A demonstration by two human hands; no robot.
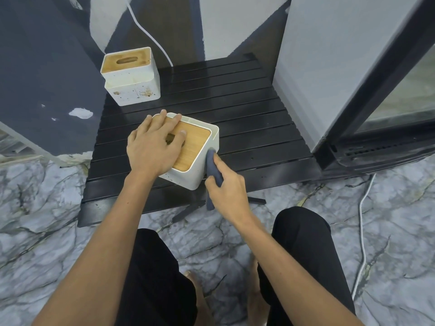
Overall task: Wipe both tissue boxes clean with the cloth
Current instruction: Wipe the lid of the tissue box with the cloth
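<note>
A white tissue box with a wooden lid (195,150) sits near the front of a low black slatted table (247,118). My left hand (153,144) lies flat on its lid, fingers spread over the slot. My right hand (226,184) grips a dark grey cloth (213,168) and presses it against the box's right side wall. A second white tissue box (131,77) stands at the table's back left; brown stains mark its front wall and wooden lid.
A dark wall panel (47,78) stands left of the table and a grey cabinet with a glass door (353,78) to the right. White cables run down the back wall (150,36) and over the marble floor (362,231). My knees are below the table's front edge.
</note>
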